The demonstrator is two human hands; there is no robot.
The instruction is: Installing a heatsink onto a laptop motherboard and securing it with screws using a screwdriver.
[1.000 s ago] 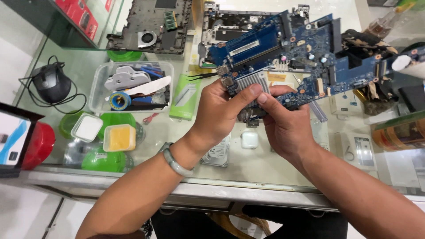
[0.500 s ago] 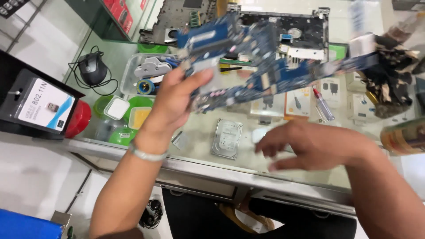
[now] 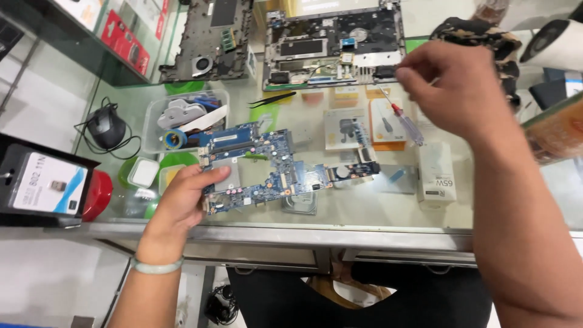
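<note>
My left hand (image 3: 185, 197) grips the left end of a blue laptop motherboard (image 3: 273, 167), which lies flat just above the glass counter (image 3: 364, 209) near its front edge. My right hand (image 3: 458, 85) hovers at the upper right, fingers loosely curled, holding nothing. Just below and left of it a small screwdriver (image 3: 405, 123) with a red and clear handle rests on the counter. An open laptop base (image 3: 334, 42) with exposed internals sits at the back, close to my right hand's fingertips.
A second laptop shell (image 3: 209, 42) lies at the back left. Black tweezers (image 3: 271, 99), a clear parts tray (image 3: 182, 118) with tape, a black mouse (image 3: 106, 127), a white charger box (image 3: 436, 171) and small containers (image 3: 144, 172) crowd the counter. A boxed item on a stand (image 3: 42, 185) sits left.
My right hand let go of the motherboard and rose to the upper right. My left hand alone lowered the board from mid-air to the counter's front.
</note>
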